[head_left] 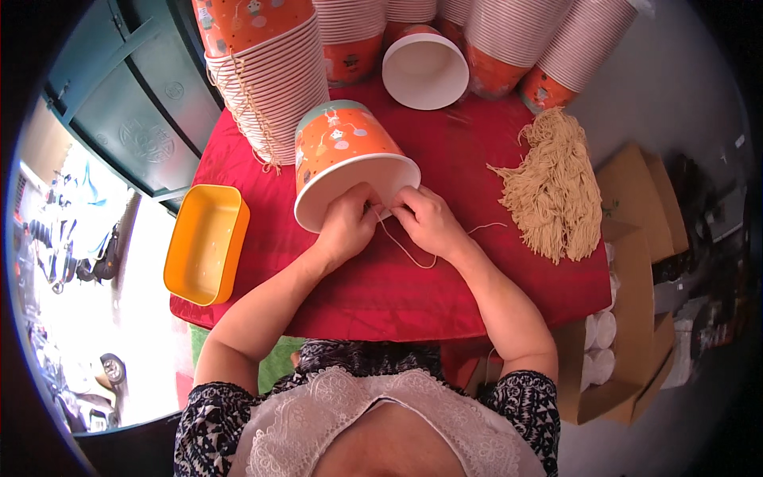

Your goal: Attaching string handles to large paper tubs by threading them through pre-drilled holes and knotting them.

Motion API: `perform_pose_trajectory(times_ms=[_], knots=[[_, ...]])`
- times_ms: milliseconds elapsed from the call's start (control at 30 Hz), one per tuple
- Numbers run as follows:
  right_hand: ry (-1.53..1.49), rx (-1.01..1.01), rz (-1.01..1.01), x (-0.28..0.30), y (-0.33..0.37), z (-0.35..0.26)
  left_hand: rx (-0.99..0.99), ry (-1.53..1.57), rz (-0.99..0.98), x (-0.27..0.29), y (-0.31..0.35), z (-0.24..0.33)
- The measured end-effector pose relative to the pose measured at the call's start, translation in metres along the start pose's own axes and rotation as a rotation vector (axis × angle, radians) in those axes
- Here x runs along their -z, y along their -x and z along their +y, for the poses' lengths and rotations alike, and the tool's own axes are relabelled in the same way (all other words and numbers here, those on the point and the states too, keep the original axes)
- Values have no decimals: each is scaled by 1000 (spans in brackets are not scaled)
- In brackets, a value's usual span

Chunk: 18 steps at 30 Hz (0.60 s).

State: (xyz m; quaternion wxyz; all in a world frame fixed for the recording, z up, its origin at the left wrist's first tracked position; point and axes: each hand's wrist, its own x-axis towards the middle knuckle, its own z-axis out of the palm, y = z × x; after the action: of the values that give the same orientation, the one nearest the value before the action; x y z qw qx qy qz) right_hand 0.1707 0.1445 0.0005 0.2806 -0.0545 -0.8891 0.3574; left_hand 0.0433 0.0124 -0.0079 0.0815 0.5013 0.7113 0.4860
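An orange paper bucket (350,143) with a green base and white rim lies tilted on the red-covered table, its mouth facing me. My left hand (350,222) reaches into the mouth, fingers curled and closed at a thin beige string (408,253); its fingertips are partly hidden. At the right side of the rim, my right hand (425,219) is closed in a pinch on the bucket's edge. From between the hands the string loops down over the cloth and passes under my right wrist. A tall bucket stack (266,95) with strings hanging down its side stands just behind, to the left.
A beige bundle of strings (554,187) lies on the table's right side. A yellow plastic tub (208,246) sits at the left edge. Along the back stand several bucket stacks (520,32) and a single white-lined bucket (425,70). Cardboard boxes (628,318) stand beside the table, right.
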Motion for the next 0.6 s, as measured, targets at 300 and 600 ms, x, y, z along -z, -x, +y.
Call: perform_pose_trajectory(times_ms=[300, 600], knots=[[122, 83, -52, 9, 5, -5, -14, -172, 51, -3, -2, 5], [531, 325, -88, 9, 8, -23, 42, -310, 37, -8, -7, 5]])
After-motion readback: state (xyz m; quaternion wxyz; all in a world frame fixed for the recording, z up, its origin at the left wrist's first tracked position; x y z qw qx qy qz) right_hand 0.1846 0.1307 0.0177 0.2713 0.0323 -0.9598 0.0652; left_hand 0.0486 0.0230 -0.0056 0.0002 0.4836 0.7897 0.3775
